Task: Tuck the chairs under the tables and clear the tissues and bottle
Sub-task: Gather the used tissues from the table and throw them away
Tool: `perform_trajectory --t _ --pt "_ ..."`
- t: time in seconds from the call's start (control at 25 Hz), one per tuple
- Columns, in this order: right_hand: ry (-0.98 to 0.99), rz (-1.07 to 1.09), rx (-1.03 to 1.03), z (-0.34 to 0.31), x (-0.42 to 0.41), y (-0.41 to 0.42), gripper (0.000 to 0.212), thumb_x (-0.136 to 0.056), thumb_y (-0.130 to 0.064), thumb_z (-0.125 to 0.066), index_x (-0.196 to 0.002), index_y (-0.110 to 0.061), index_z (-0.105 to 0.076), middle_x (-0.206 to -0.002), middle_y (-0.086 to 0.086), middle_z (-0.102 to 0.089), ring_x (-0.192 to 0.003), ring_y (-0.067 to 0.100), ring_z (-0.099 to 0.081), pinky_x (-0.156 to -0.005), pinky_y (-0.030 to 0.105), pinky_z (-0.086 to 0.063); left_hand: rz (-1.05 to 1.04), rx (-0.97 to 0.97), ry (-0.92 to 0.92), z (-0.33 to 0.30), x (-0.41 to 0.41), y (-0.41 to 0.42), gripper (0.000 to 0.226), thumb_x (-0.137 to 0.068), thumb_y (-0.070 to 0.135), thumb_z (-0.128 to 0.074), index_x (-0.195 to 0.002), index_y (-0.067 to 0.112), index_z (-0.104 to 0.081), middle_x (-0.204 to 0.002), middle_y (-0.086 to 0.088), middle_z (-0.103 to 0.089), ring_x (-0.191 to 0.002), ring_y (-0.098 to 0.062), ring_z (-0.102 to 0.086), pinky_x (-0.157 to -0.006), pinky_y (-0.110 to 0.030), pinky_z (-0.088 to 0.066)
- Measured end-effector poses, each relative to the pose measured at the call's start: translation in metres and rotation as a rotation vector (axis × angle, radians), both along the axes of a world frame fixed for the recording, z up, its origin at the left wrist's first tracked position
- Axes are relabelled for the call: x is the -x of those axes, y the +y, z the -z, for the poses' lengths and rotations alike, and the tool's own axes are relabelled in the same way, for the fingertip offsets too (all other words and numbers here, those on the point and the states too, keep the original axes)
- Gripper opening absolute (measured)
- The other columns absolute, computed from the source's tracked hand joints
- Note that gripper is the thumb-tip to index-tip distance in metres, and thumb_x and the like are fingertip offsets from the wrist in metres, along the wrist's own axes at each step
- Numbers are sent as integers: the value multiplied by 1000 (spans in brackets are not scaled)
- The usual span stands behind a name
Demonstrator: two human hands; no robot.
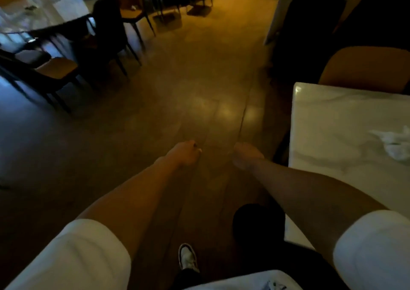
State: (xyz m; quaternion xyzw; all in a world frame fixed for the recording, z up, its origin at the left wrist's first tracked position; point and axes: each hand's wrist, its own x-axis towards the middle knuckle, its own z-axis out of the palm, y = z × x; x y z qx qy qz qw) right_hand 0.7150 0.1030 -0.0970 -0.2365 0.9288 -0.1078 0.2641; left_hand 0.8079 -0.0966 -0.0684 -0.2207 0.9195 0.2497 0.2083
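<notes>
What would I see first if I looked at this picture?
First, two bare arms reaching out over the dim floor, the left hand and right hand loosely curled and holding nothing. Next, the white marble table on the right, with crumpled tissues on it.

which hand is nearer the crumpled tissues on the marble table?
Right. The right hand hangs over the floor just off the marble table's edge; the tissues lie further right. The left hand is further left.
</notes>
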Motion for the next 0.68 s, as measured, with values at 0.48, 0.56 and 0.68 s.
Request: perform_trajectory --t 0.48,0.56,0.68 --pt "-70 550 89 4 130 -9 44 -105 -40 -34 -131 -7 -46 -112 13 -51 -93 29 -52 -83 43 -45 639 18 35 5 246 -24 48 -101 36 -52 -140 8 -49 -141 -16 -54 -129 -32 -52 -102 -38 -44" --pt "-60 628 70 11 158 7 49 -105 -42 -34 -138 -6 -41 -135 18 -47 -113 36 -53 -94 47 -45 703 36 44 7 288 -12 47 -101 37 -52 -139 9 -49 -140 -15 -55 -127 -31 -53 -101 -39 -45" --pt "-112 726 61 10 186 25 56 -104 -42 -35 -147 -6 -33 -147 20 -39 -128 38 -47 -104 49 -43 825 82 20 3 339 9 48 -101 35 -51 -140 7 -47 -140 -16 -54 -127 -32 -53 -101 -39 -45"
